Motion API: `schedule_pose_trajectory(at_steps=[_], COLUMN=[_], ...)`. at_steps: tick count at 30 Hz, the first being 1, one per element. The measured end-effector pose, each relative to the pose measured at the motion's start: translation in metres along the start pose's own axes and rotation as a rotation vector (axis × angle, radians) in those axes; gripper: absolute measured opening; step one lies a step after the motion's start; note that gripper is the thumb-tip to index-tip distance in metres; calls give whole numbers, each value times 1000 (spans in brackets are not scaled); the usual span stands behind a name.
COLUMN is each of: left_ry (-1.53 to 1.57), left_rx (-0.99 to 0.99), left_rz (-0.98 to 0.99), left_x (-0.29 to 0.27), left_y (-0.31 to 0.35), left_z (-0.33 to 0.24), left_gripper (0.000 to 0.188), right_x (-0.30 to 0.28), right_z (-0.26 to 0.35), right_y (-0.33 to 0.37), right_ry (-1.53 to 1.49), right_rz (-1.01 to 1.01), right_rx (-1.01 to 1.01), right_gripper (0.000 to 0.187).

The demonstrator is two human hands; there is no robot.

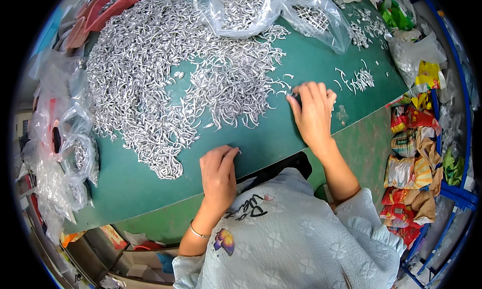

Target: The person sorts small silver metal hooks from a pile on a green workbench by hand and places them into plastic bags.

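Note:
A wide heap of small curved silver metal pieces (150, 63) covers the left and middle of the green table (271, 148). Near the table's front edge, my left hand (218, 173) is closed, thumb and fingers pinched; a tiny pale tip shows at them, too small to name. My right hand (315, 113) is over the table right of the heap, fingers curled, thumb and forefinger close to a few stray pieces. Something silvery shows by its little finger, mostly hidden by the hand. A small group of curved pieces (362, 80) lies to its right.
Two clear plastic bags of metal pieces, a left bag (238, 13) and a right bag (316, 20), lie at the back. A red tray (113, 8) stands far left. Plastic bags (75, 153) crowd the left edge. Colourful packets (409, 171) and a blue rack (459, 196) are on the right.

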State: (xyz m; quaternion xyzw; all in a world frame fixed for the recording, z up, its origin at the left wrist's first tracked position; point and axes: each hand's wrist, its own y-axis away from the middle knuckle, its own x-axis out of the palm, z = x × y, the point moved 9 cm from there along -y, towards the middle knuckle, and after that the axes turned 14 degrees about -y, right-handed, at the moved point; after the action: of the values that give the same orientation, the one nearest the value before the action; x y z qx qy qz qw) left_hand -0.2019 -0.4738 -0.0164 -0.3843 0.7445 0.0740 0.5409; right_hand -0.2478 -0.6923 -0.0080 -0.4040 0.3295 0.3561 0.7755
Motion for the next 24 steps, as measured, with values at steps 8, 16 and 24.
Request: schedule_pose_trajectory(at_steps=[8,16,24], left_ry=[-115,11,21], left_rx=[-171,-104,146], left_rz=[-118,-73,84], left_x=[-12,-10,43], left_y=[-13,-18,-44], left_z=[33,1,-57], left_gripper=[24,33,33], right_x=[-11,-19,4], right_z=[32,19,22], right_y=[12,-3,7], right_ry=[-206,-284,-153], right_rz=[10,-58,158], right_rx=[-101,-118,-102], right_gripper=[16,16,13])
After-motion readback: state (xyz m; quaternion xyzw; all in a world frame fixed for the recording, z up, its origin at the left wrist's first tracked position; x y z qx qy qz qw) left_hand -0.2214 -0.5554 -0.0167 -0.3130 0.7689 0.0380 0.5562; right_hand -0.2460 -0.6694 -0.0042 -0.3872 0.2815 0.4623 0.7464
